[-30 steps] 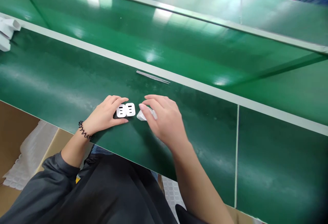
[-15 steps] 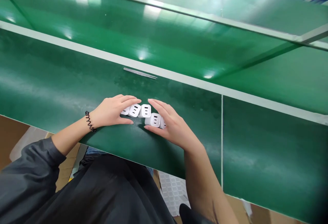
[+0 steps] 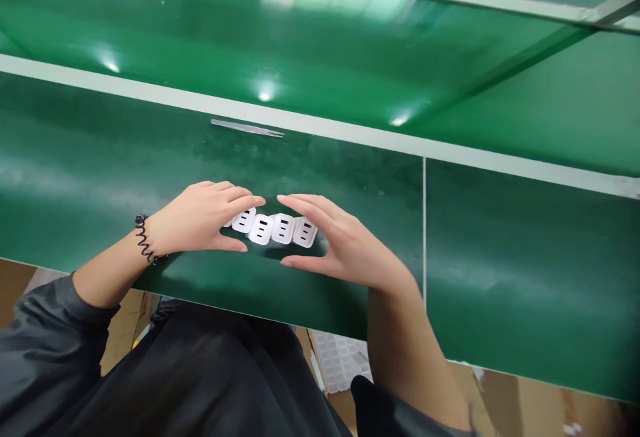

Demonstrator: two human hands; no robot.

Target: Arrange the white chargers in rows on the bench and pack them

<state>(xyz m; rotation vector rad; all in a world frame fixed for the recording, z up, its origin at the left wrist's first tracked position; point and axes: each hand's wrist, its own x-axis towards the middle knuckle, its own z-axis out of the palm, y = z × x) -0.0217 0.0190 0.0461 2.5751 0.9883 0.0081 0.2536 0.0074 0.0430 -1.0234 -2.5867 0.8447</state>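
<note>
Several white charger blocks [image 3: 283, 229] stand side by side in a slightly crooked row on the green worktop, their faces with dark port slots turned up. My left hand [image 3: 203, 217] curves around the left end of the row, thumb and fingers apart; its fingers partly hide the end blocks. At the right end is my right hand [image 3: 340, 237], also open, its fingers behind the row and its thumb in front, with a gap to the blocks at the thumb. Whether the fingertips touch any block I cannot tell.
Metal tweezers [image 3: 247, 128] lie beyond the row, near the white strip [image 3: 320, 127] along the worktop's back. Behind that rises a shiny green panel [image 3: 200, 44]. A clear tray with small compartments [image 3: 340, 360] and cardboard are below the front edge.
The blocks on the right, which sat lower than the left ones, now form one more even row with them. My right hand has opened away from the right-end blocks. The camera view has shifted.
</note>
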